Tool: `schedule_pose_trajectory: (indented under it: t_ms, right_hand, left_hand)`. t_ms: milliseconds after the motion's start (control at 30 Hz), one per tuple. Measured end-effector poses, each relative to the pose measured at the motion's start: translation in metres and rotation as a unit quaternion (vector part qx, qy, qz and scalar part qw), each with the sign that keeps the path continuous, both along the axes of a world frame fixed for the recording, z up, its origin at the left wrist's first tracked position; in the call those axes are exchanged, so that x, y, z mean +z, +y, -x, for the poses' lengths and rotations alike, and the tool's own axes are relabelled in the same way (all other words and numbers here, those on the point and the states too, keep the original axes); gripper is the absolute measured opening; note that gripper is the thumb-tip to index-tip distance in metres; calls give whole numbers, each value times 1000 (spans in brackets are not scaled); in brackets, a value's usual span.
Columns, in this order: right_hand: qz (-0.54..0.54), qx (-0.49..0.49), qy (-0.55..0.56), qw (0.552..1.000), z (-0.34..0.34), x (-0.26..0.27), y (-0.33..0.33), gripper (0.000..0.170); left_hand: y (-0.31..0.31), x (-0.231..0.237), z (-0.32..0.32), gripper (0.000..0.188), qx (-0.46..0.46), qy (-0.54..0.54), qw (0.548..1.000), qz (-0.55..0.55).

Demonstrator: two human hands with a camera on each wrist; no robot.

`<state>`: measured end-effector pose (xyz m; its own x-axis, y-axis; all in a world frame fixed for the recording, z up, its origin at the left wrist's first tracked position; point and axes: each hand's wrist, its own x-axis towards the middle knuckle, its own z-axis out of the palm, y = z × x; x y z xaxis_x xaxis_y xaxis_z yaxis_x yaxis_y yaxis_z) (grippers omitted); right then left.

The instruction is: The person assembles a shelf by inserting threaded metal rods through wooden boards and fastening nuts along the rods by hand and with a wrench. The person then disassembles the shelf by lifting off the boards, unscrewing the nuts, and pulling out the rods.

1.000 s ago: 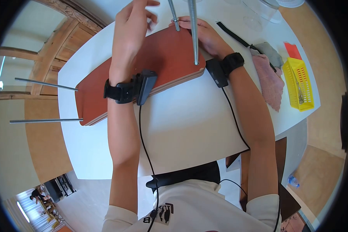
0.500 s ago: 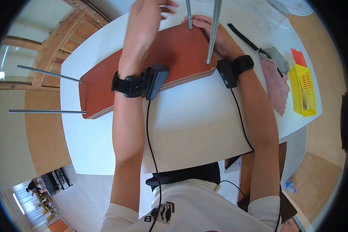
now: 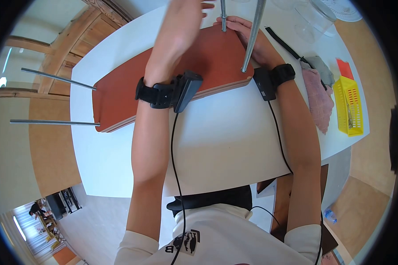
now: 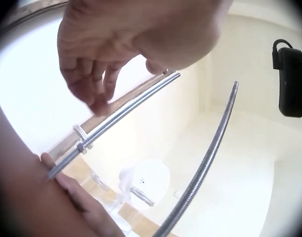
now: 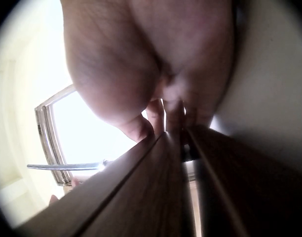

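Note:
A red board [image 3: 119,88], stacked on another board, lies on the white table [image 3: 216,163]. Metal rods stand at its corners; a nut [image 4: 81,147] and washers sit on the back right rod [image 4: 124,111]. My left hand [image 3: 183,26] is raised above the board, its fingers bent loosely beside that rod with nothing visibly held. The front right threaded rod [image 3: 253,37] rises close by. My right hand [image 3: 258,44] grips the right end of the stack, thumb on the top edge and fingers at the side [image 5: 151,64].
On the right of the table lie a black strap-like item [image 3: 283,44], a pink cloth [image 3: 316,92], a grey cloth and a yellow basket [image 3: 342,110]. Behind them stands a clear jar [image 3: 311,24]. Two rods [image 3: 55,123] extend past the table's left side.
The head view has shifted, so the board and both arms appear farther right. My left hand has moved right toward the back right rod. My right hand keeps its hold on the stack's end.

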<state>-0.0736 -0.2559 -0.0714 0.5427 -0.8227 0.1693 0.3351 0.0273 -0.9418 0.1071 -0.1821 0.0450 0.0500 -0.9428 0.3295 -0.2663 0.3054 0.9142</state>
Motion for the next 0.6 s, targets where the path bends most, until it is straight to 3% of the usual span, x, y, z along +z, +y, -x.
schedule_pose_trajectory:
  t_ms: [67, 100, 167, 233, 300, 333, 400, 467, 533, 567, 600]
  right_hand:
    - [-2, 14, -13, 1000, 2, -5, -2, 32]
    - [-32, 3, -19, 999, 2, -10, -4, 33]
    - [-63, -8, -25, 998, 1, -11, -7, 34]
    - [-27, 12, -6, 1000, 3, -12, -9, 35]
    - [-7, -4, 13, 1000, 1, -5, -7, 35]
    - [14, -18, 30, 999, 0, -2, -5, 34]
    - [5, -21, 22, 1000, -2, 0, -1, 35]
    - [-3, -26, 14, 1000, -2, 1, 0, 35]
    - [-15, 7, 10, 1000, 1, -1, -2, 36]
    - [-14, 10, 10, 1000, 2, -4, -3, 36]
    - [-27, -11, -4, 1000, 1, -9, -3, 36]
  left_hand:
    - [-1, -5, 6, 77, -53, -63, 996, -46]
    - [1, -10, 12, 78, -114, -37, 993, 11]
    - [6, -3, 10, 79, -61, -72, 995, -12]
    - [11, 13, -4, 79, -11, -107, 994, -35]
    - [18, 38, -36, 79, -236, 10, 960, -149]
    - [16, 33, -30, 79, -234, 10, 961, -150]
    - [8, 16, -11, 79, 23, 6, 999, -47]
    - [7, 6, 4, 80, 5, -4, 1000, -19]
    - [19, -5, 48, 80, 141, -1, 983, 115]
    - [28, 15, 29, 81, -26, 34, 998, -39]
    - [24, 12, 21, 81, -23, 34, 998, -38]
